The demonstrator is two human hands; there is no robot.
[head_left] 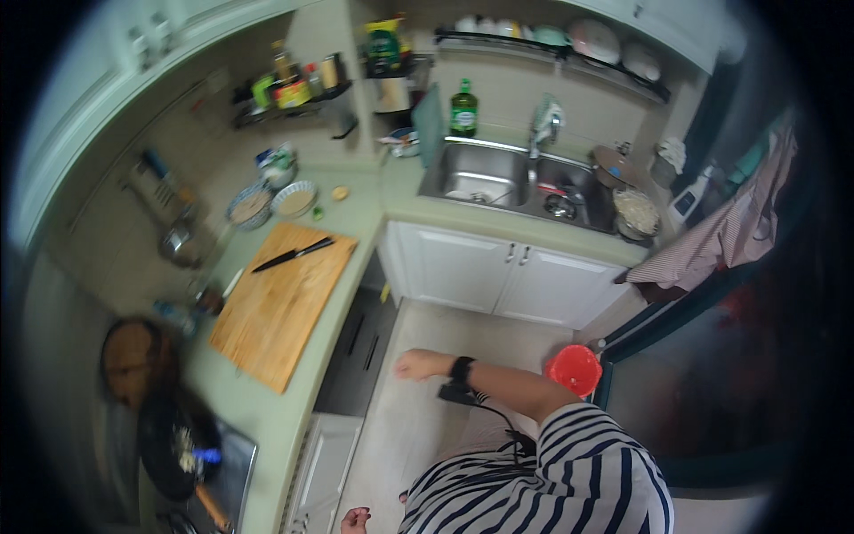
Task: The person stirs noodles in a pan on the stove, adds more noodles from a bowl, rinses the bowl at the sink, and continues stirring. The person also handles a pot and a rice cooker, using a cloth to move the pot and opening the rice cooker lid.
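My right hand hangs over the floor in front of the drawers, its fingers curled in and nothing seen in them. A black band with a dark cable wraps that wrist. At the lower edge my left hand shows only in part, its fingers curled and apparently holding nothing. Both hands are away from the counter. On the counter, a black-handled knife lies across a wooden cutting board. A black wok with pale food and a blue item in it sits on the stove, its wooden handle toward me.
Two patterned bowls stand behind the board. A double steel sink has a green bottle behind it and a filled pot at its right. A red bin stands on the floor by the dark-framed door.
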